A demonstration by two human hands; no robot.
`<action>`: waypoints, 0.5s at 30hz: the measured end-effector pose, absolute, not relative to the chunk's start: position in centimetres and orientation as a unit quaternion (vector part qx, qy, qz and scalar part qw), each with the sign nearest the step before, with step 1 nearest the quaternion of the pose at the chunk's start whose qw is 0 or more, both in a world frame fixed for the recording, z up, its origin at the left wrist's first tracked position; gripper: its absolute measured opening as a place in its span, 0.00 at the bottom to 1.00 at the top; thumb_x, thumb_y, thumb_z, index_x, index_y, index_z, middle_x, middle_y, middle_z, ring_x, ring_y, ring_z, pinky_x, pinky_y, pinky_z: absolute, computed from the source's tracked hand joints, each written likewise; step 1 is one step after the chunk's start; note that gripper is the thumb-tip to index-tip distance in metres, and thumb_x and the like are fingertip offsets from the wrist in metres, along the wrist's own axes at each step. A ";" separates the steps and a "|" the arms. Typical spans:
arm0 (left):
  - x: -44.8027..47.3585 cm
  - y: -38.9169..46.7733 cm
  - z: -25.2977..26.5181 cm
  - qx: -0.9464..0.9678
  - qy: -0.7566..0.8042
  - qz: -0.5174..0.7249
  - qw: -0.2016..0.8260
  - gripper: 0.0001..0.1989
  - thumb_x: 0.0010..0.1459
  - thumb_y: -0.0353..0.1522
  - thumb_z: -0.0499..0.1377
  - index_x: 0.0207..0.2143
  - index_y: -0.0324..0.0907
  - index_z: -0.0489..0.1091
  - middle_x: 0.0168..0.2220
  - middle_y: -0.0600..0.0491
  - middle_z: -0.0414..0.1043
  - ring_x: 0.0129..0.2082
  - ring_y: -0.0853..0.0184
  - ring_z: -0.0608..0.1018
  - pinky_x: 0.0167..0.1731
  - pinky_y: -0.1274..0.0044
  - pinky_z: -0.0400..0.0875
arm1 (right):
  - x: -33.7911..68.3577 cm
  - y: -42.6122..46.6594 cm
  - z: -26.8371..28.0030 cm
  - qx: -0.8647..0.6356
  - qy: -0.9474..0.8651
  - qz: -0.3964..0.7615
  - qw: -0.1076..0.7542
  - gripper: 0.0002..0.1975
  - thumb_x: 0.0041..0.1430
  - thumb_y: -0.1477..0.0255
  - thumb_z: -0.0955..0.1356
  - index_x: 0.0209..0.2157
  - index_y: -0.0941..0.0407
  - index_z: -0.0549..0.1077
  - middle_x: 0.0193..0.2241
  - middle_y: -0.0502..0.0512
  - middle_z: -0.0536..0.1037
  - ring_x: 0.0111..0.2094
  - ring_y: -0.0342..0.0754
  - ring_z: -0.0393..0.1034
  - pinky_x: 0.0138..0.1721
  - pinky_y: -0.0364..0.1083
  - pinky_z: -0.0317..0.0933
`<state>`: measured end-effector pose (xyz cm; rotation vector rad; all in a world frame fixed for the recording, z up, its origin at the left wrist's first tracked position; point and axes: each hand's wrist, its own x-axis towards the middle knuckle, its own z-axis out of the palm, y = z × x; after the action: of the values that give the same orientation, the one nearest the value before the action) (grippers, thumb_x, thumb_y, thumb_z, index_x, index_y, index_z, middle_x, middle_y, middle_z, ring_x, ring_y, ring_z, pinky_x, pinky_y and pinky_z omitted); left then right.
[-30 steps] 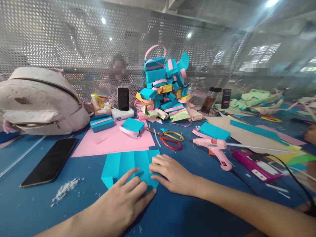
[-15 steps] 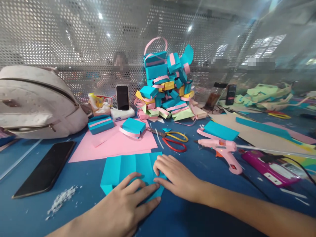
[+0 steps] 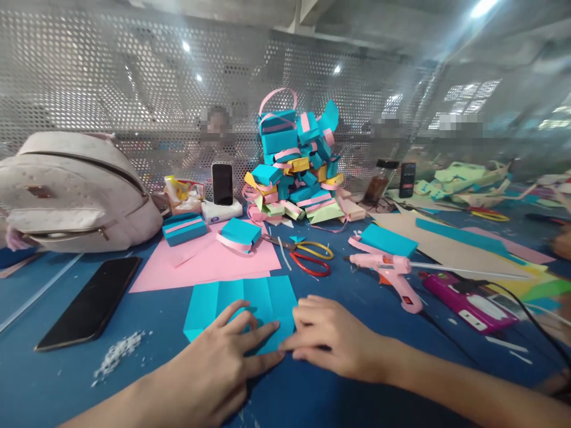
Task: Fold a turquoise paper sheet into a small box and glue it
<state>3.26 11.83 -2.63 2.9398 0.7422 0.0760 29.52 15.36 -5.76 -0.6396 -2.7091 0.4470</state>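
Observation:
A creased sheet of blue paper [image 3: 245, 289] lies on the table in front of me, its near edge folded over. My left hand [image 3: 238, 351] rests flat on it with fingers spread, the fingertips pressing near the right corner. At that same corner my right hand [image 3: 332, 339] is closed, its fingers curled and the fingertips pinching or pressing the folded edge. Both hands' fingertips almost meet there, so part of the fold is hidden. Pink paper [image 3: 200, 268] lies beyond, bearing two small blue paper boxes [image 3: 238, 232].
Red-and-yellow scissors [image 3: 307, 257], a pink glue gun [image 3: 392, 270] and a purple power strip [image 3: 470, 300] lie to the right. A phone [image 3: 91, 303], white scraps [image 3: 118, 353] and a backpack [image 3: 75, 196] are left. Paper boxes [image 3: 279, 142] are piled behind. A person's hand [image 3: 562, 244] shows far right.
My right hand has slid down and slightly right along the paper's edge to the near corner. My left fingertips have shifted slightly left. The camera view has tilted up slightly.

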 end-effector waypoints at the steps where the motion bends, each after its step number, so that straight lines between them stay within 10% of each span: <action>1: 3.3 11.8 -2.6 0.968 0.243 0.022 0.059 0.33 0.58 0.25 0.54 0.65 0.51 0.56 0.67 0.56 0.57 0.55 0.58 0.68 0.63 0.55 0.53 | 29.9 15.0 -5.8 -0.228 -0.954 0.144 0.135 0.15 0.70 0.63 0.62 0.49 0.49 0.77 0.30 0.52 0.71 0.33 0.47 0.63 0.38 0.47 0.53; 15: 3.2 12.2 -2.4 0.964 0.250 0.006 0.086 0.38 0.56 0.24 0.53 0.67 0.55 0.50 0.68 0.58 0.54 0.57 0.58 0.67 0.64 0.52 0.49 | 32.9 15.5 -6.2 -0.370 -0.916 0.081 0.134 0.15 0.70 0.69 0.61 0.51 0.46 0.75 0.28 0.50 0.72 0.32 0.46 0.64 0.36 0.46 0.55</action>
<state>3.23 12.20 -2.39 2.8742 0.7460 0.0172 32.95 15.50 -6.25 -1.0722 -2.6539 0.2357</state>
